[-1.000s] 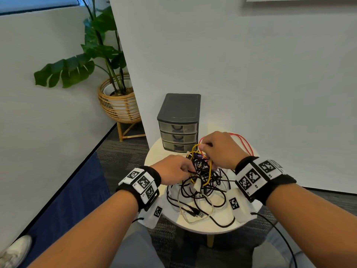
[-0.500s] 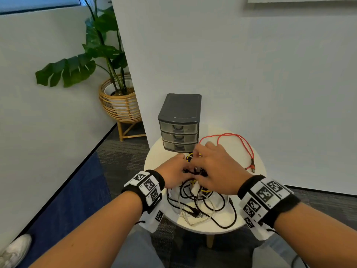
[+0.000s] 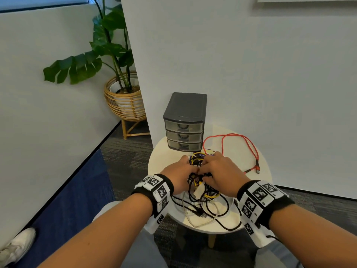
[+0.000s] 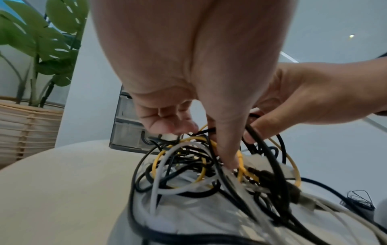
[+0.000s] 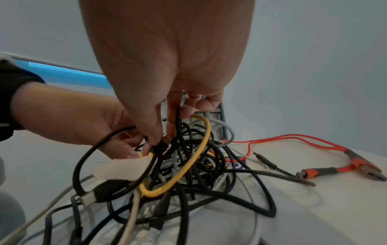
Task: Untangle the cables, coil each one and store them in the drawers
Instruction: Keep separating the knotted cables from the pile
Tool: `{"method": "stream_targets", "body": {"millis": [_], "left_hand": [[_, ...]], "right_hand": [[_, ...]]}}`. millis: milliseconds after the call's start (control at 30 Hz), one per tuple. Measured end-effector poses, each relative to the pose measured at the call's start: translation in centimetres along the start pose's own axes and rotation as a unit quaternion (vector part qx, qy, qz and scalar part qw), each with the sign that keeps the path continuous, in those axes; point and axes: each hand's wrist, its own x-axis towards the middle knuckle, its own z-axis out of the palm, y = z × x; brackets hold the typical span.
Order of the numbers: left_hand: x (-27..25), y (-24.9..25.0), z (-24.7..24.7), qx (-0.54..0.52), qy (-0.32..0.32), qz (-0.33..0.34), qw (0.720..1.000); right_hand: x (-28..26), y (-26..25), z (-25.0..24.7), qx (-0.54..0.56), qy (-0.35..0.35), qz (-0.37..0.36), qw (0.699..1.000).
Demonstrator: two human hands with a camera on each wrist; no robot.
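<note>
A tangle of black, white and yellow cables lies on the round white table. Both hands are down on its top, side by side. My left hand digs into the tangle with curled fingers, its thumb pushed down among the strands. My right hand pinches a black cable between thumb and forefinger near a yellow loop. A red cable lies loose to the right. The grey three-drawer unit stands behind, drawers closed.
The table stands against a white partition. A potted plant in a rattan basket stands on the floor to the left. A black plug end and the red cable's plugs lie right of the tangle.
My right hand has come down from holding the yellow loop up near the drawers and now sits low on the tangle beside the left hand. The red cable is uncovered.
</note>
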Motion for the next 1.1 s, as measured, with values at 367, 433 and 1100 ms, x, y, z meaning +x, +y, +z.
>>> {"method": "stream_targets", "body": {"millis": [367,433,1100], "left_hand": [[0.2,-1.5,0.2,-0.12,0.082,0.062,0.987],[0.2,-1.5,0.3,-0.149,0.092,0.053,0.983],[0.3,-1.9,-0.5,-0.058,0.069,-0.048,0.995]], "right_hand": [[0.8,1.1,1.2,0.125,0.072,0.041,0.989],[1.1,1.2,1.1,0.196,0.077,0.055,0.976],[1.3,0.8,-0.6,0.192,-0.048,0.106,0.975]]}}
